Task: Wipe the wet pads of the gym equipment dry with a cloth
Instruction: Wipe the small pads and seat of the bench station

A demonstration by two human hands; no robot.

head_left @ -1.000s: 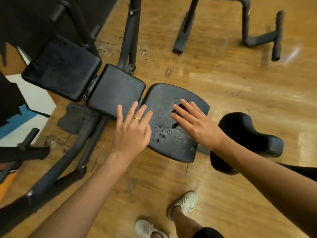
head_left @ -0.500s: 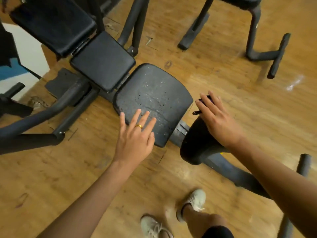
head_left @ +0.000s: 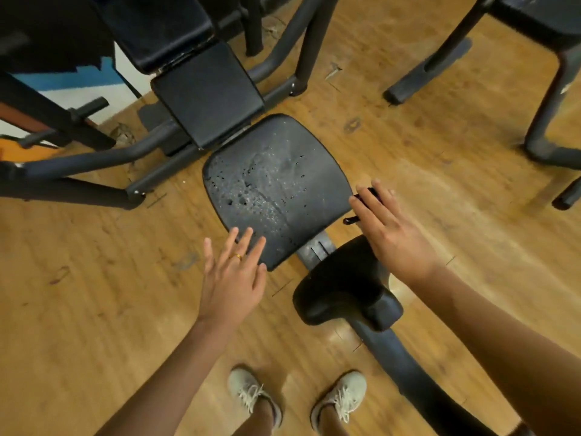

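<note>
The black seat pad (head_left: 276,184) of a gym bench lies in the middle of the view, covered with water drops and a wet smear. My left hand (head_left: 232,278) hovers flat with spread fingers at the pad's near left corner and holds nothing. My right hand (head_left: 393,234) is just off the pad's right edge, its fingers laid over a small dark cloth (head_left: 364,195) that it holds underneath; most of the cloth is hidden. Behind the seat are the lower back pad (head_left: 207,96) and the upper back pad (head_left: 163,29).
A rounded black pad (head_left: 339,287) on a thick arm sits below my right hand. The bench's steel legs (head_left: 78,162) spread to the left. Another machine's frame (head_left: 547,89) stands at the back right. My two shoes (head_left: 251,394) are on the wooden floor (head_left: 94,278).
My right hand slid off the wet seat pad to its right edge with the dark cloth. My left hand drew back from the lower back pad to the seat's near corner.
</note>
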